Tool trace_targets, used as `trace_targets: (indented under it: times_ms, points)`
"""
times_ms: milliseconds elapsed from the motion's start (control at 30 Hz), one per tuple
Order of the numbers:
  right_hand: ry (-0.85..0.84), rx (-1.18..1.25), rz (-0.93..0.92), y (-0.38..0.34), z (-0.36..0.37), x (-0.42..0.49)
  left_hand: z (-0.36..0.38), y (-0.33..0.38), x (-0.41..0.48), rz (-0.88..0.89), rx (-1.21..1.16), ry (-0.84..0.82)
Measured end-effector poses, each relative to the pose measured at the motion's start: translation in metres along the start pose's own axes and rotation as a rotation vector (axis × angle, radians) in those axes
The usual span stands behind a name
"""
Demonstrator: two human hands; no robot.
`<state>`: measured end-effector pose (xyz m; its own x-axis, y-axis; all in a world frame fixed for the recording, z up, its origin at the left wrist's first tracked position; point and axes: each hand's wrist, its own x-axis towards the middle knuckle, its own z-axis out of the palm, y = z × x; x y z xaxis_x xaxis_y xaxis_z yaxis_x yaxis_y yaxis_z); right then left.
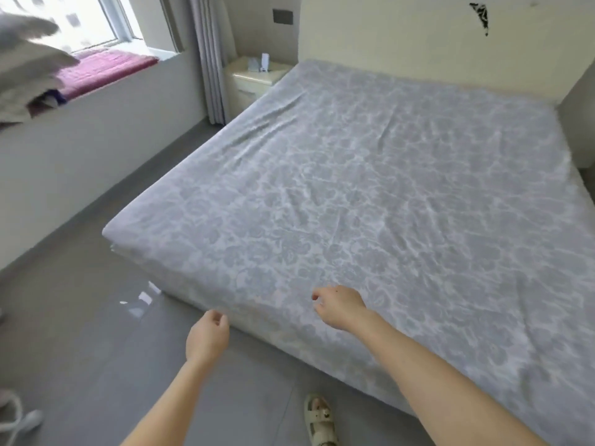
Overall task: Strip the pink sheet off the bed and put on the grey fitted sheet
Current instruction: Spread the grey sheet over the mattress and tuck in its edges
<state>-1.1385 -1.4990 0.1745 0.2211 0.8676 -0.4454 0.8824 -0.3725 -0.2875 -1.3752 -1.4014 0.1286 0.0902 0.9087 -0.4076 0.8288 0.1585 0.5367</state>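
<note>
The grey fitted sheet [386, 188] with a pale floral pattern covers the whole mattress and wraps its near left corner. A few creases run across its left half. My left hand [207, 336] hovers in front of the bed's foot edge, fingers loosely curled, holding nothing. My right hand [339, 305] hangs just above the sheet near the foot edge, fingers also loosely curled and empty. A pink quilted fabric [106, 70] lies on the window ledge at the far left; I cannot tell whether it is the pink sheet.
A pile of pale bedding [22, 75] sits on the window ledge at top left. A cream nightstand [254, 80] stands by the headboard [418, 43], beside a grey curtain [211, 59]. Grey tiled floor [96, 317] runs along the bed's left side. My sandalled foot [320, 420] stands at the bed's foot.
</note>
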Motion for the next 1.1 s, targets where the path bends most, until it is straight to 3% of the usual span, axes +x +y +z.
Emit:
trace_targets:
  times_ms: [367, 500, 633, 833, 1100]
  points:
    - [-0.103, -0.143, -0.233, -0.074, -0.047, 0.131, -0.034, -0.023, 0.072, -0.332, -0.325, 0.090]
    - [-0.119, -0.222, -0.365, -0.092, -0.051, 0.193, -0.028, -0.036, 0.114, -0.525, -0.588, 0.167]
    - [-0.150, -0.324, -0.531, -0.125, -0.039, 0.249, -0.023, -0.045, 0.148, -0.731, -1.033, 0.197]
    - [-0.150, -0.506, -0.901, -0.198, -0.003, 0.334, -0.017, -0.062, 0.202, -0.840, -1.425, 0.197]
    - [-0.197, -0.794, -1.221, -0.335, 0.067, 0.465, -0.019, -0.133, 0.307, -0.913, -1.556, 0.135]
